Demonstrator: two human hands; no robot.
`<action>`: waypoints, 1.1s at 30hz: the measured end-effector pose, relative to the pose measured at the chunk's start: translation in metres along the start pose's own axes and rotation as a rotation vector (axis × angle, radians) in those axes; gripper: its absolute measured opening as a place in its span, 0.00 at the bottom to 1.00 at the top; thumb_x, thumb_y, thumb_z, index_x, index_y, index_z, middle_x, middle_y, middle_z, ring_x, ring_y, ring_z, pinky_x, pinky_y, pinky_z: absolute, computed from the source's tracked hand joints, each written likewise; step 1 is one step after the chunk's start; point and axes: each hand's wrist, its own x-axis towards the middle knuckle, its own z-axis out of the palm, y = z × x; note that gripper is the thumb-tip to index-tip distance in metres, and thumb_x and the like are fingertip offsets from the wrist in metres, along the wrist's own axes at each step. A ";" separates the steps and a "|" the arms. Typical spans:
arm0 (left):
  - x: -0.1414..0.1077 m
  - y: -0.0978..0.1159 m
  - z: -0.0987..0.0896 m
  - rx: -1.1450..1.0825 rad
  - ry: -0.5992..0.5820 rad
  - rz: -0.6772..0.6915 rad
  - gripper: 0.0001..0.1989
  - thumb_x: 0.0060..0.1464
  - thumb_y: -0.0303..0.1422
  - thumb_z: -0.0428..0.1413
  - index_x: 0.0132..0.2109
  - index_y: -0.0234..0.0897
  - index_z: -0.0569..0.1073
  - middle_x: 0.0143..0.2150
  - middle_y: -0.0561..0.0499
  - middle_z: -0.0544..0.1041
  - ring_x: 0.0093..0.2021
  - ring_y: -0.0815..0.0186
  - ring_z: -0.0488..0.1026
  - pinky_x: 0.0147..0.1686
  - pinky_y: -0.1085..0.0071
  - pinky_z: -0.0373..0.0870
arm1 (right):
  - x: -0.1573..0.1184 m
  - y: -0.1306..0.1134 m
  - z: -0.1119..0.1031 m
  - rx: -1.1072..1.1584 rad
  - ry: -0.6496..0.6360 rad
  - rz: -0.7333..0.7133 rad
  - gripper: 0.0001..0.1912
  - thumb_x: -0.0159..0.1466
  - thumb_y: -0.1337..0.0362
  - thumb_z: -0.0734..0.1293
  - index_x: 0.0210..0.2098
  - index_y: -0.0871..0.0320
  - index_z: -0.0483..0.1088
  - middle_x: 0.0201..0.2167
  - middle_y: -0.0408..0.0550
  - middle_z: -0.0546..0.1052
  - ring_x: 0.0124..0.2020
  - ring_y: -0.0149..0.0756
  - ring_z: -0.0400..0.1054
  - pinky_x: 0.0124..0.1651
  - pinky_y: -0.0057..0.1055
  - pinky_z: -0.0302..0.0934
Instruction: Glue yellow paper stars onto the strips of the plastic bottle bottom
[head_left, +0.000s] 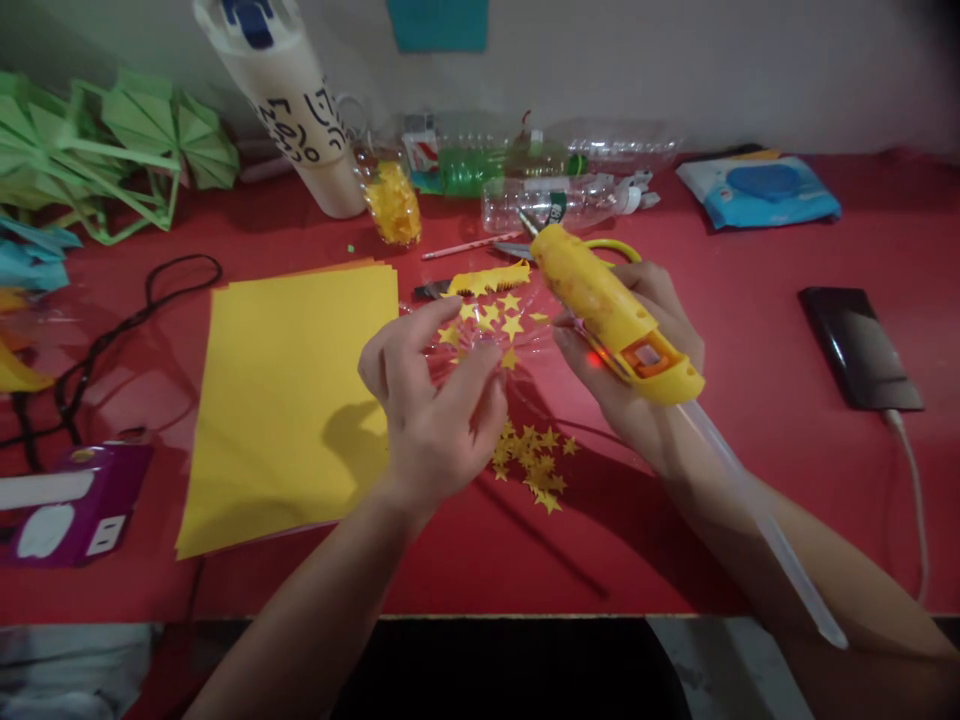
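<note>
In my right hand (660,300) is a yellow hot glue gun (600,310), its metal nozzle pointing up and to the left. A long translucent glue stick (765,520) sticks out of its back end, and a red light glows on its side. My left hand (435,400) hovers with thumb and forefinger apart, beside a clear plastic piece (536,345) with yellow paper stars (512,326) on or around it. Whether the fingertips touch the plastic I cannot tell. Below, a pile of small yellow stars (529,460) lies on the red table.
Yellow paper sheets (292,400) lie left. Behind are a box cutter (431,290), scissors (615,248), a pencil (465,247), clear bottles (555,203), a container of yellow pieces (391,203) and a tumbler (300,120). A charging phone (859,348) and wipes (757,190) lie right.
</note>
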 end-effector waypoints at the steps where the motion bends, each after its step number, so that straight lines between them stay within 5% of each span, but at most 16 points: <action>1: -0.001 0.000 0.001 0.009 0.008 0.041 0.09 0.55 0.29 0.59 0.43 0.46 0.75 0.56 0.45 0.71 0.54 0.52 0.69 0.53 0.47 0.65 | 0.001 0.000 -0.001 0.004 0.006 0.016 0.05 0.63 0.60 0.68 0.31 0.51 0.70 0.38 0.45 0.75 0.41 0.40 0.71 0.46 0.44 0.68; 14: -0.001 -0.002 0.007 0.044 -0.016 0.060 0.08 0.54 0.32 0.61 0.42 0.44 0.76 0.58 0.44 0.69 0.56 0.50 0.67 0.55 0.49 0.60 | 0.007 -0.009 -0.011 0.008 0.028 0.075 0.06 0.64 0.58 0.68 0.30 0.50 0.71 0.38 0.43 0.76 0.41 0.39 0.74 0.47 0.42 0.70; 26: -0.002 -0.007 0.010 -0.018 -0.079 -0.077 0.08 0.58 0.41 0.58 0.38 0.41 0.75 0.59 0.45 0.69 0.58 0.49 0.64 0.59 0.49 0.54 | 0.006 0.005 -0.001 0.082 0.170 -0.098 0.10 0.64 0.55 0.67 0.28 0.51 0.67 0.34 0.43 0.76 0.35 0.36 0.72 0.41 0.39 0.70; 33: 0.000 -0.005 0.009 -0.066 -0.082 -0.125 0.07 0.58 0.38 0.58 0.34 0.41 0.74 0.58 0.46 0.70 0.60 0.48 0.63 0.60 0.47 0.53 | 0.008 -0.006 -0.011 0.102 0.041 0.018 0.10 0.64 0.57 0.67 0.28 0.51 0.66 0.37 0.44 0.76 0.39 0.39 0.73 0.45 0.43 0.70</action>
